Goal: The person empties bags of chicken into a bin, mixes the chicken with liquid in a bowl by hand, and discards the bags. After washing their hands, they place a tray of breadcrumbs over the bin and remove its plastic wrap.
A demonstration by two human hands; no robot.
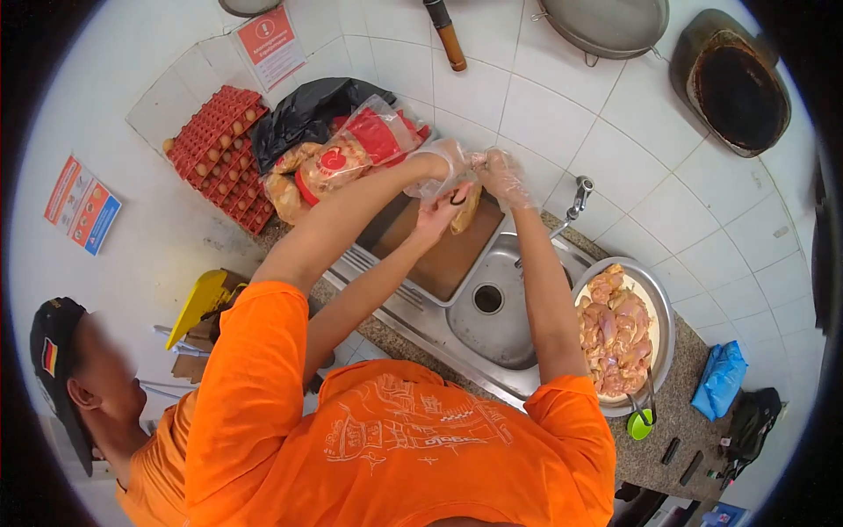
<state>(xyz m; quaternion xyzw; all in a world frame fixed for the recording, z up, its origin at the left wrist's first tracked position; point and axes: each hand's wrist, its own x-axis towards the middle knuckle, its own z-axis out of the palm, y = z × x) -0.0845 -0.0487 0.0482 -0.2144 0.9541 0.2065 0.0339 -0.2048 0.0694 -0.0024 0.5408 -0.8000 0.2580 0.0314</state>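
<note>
In the head view, my left hand [442, 169] and my right hand [505, 176] wear clear plastic gloves and meet above the back of the sink. Their fingers close on a small pinkish thing between them, too small to make out. Just below hangs a yellowish piece [466, 211], apparently chicken. A co-worker's bare hand [432, 216] reaches in from the left beneath my left forearm, with a black ring-shaped handle at its fingers. Brownish water fills the left basin [435, 263]. Bags of raw chicken [334, 162] lie left of my hands.
A metal bowl [669, 338] of raw chicken pieces stands right of the empty basin [500, 327] and tap [575, 202]. Red egg trays [215, 158] are stacked at the back left. The co-worker [97, 378] stands close on the left. A blue bag [720, 380] lies far right.
</note>
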